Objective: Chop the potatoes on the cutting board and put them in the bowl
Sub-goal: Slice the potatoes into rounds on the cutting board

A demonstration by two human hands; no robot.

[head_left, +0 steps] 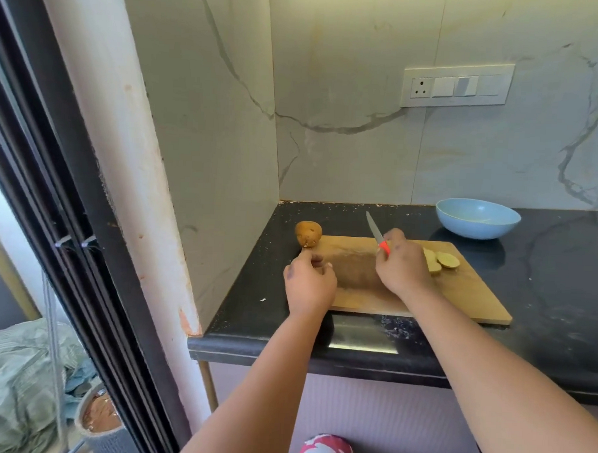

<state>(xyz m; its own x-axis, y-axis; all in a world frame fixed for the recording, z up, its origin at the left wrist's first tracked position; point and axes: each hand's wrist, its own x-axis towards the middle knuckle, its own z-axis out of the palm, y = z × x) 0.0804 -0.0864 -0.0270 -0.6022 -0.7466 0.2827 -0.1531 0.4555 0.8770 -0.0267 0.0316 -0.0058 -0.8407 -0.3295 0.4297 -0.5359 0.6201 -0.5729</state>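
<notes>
Both forearms were bare and sleeveless; below the hands (310, 284), red cloth (327, 451) with white flowers showed.

1. A black speckled tabletop (544, 305) fills a corner, its glossy front edge catching the light.
2. Pale marble-look wall panels (348, 91) with grey veins rise behind and at left.
3. A white switch plate (457, 85) with one socket sits on the back wall.
4. A cream pillar (122, 150) stands left, beside a dark window frame (53, 181).
5. Lilac cabinet fronts (385, 418) lie below.
</notes>
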